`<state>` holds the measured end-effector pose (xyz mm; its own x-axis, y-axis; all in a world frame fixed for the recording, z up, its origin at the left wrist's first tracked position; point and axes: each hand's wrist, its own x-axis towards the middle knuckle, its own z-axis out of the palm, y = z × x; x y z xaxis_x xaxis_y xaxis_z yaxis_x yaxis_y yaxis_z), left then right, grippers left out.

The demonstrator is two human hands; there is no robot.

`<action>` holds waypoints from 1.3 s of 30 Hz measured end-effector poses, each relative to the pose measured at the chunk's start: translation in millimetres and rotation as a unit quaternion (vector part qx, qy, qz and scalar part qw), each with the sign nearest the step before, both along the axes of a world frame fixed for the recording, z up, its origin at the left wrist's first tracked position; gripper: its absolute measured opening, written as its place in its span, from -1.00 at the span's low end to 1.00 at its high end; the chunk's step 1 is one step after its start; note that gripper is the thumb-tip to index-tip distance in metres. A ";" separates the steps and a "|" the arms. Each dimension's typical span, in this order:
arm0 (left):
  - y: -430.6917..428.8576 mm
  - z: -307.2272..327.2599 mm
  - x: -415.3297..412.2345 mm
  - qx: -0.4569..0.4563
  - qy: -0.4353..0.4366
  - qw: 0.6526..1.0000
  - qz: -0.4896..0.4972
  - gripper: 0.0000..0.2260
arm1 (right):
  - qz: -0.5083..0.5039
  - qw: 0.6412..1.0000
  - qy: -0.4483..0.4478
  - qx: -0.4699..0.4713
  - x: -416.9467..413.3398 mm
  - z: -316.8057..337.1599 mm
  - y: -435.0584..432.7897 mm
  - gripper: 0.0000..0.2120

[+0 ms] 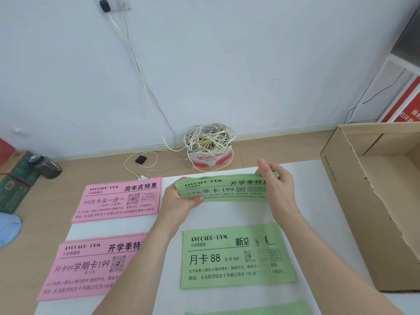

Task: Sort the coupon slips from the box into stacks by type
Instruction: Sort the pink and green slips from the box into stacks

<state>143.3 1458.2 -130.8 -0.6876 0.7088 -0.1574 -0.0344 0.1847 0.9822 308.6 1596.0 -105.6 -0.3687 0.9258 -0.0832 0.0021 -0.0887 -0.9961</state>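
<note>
Green coupon slips (223, 189) are held in a bundle just over the white sheet (227, 214). The left hand (179, 201) grips one end with bent fingers, and the right hand (278, 187) grips the other end. The box (354, 201) sits to the right.

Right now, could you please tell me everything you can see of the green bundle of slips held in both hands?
The green bundle is a thin stack of light green paper slips printed in black: AVOCADO·GYM, 季卡 199, a QR code. It is held lengthwise, face tilted toward the camera, over the white sheet. The left hand pinches its left end; the right hand curls over its right end, hiding part of the heading.
</note>
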 end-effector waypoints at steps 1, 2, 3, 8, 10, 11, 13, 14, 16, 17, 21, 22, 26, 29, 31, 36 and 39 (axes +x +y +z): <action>-0.7 1.1 0.1 0.004 -0.003 1.000 0.005 -0.68 | -0.002 1.000 -0.004 0.013 1.1 0.3 -0.6 -0.56; -1.4 2.0 0.2 0.007 -0.005 1.000 0.012 -0.67 | -0.003 1.000 -0.006 0.023 1.9 -0.1 -0.8 -0.53; -1.4 2.3 0.5 0.009 -0.005 1.000 0.019 -0.68 | 0.001 1.000 -0.005 0.027 2.2 -0.9 -0.8 -0.53; -0.5 -1.4 5.9 0.003 0.011 0.999 0.033 -0.75 | 0.089 0.995 -0.053 0.015 9.8 0.7 0.0 -0.62; 0.6 -0.2 6.8 -0.007 0.010 0.999 0.050 -0.75 | 0.160 0.984 -0.080 -0.001 18.2 4.6 4.7 -0.66; 1.3 0.7 6.6 -0.017 0.011 0.998 0.061 -0.75 | 0.190 0.978 -0.081 -0.011 20.9 5.5 7.4 -0.67; 4.4 2.8 6.3 -0.038 0.006 0.996 0.085 -0.74 | 0.199 0.974 -0.105 0.003 20.2 1.1 13.7 -0.66; 6.6 3.9 6.1 -0.050 0.005 0.994 0.094 -0.73 | 0.179 0.974 -0.139 0.024 17.5 -1.8 16.3 -0.67; 12.6 6.3 6.4 -0.089 0.032 0.990 0.106 -0.66 | 0.137 0.964 -0.219 0.065 9.7 -6.3 19.4 -0.66; 15.2 7.4 6.5 -0.123 0.067 0.985 0.106 -0.62 | 0.133 0.955 -0.254 0.080 6.3 -9.7 20.3 -0.65; 14.1 4.8 9.3 -0.255 0.252 0.932 0.057 -0.37 | 0.141 0.920 -0.345 0.118 -0.9 -18.8 18.9 -0.58; 11.7 3.5 9.5 -0.266 0.285 0.919 0.048 -0.31 | 0.137 0.915 -0.358 0.125 -2.1 -19.2 18.3 -0.56; 8.9 4.0 4.8 -0.269 0.423 0.864 -0.047 -0.27 | 0.137 0.903 -0.382 0.143 -7.0 -15.9 19.6 -0.57; 18.2 7.2 4.0 -0.323 0.460 0.799 -0.214 -0.25 | 0.136 0.901 -0.386 0.144 -9.2 -13.2 20.9 -0.64; 26.6 6.8 2.2 -0.349 0.451 0.773 -0.278 -0.19 | 0.135 0.902 -0.385 0.141 -10.5 -12.6 21.8 -0.65; 40.8 7.5 -11.1 -0.347 0.469 0.748 -0.317 -0.18 | 0.124 0.900 -0.392 0.145 -13.0 -16.4 24.9 -0.64; 45.2 6.3 -17.6 -0.343 0.484 0.738 -0.321 -0.18 | 0.128 0.879 -0.426 0.173 -13.8 -18.2 27.6 -0.65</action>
<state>125.7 1503.4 -124.5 -0.2700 0.9191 -0.2870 0.9334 0.3229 0.1562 294.8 1623.5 -123.8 -0.5081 0.8463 -0.1599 0.7367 0.3309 -0.5898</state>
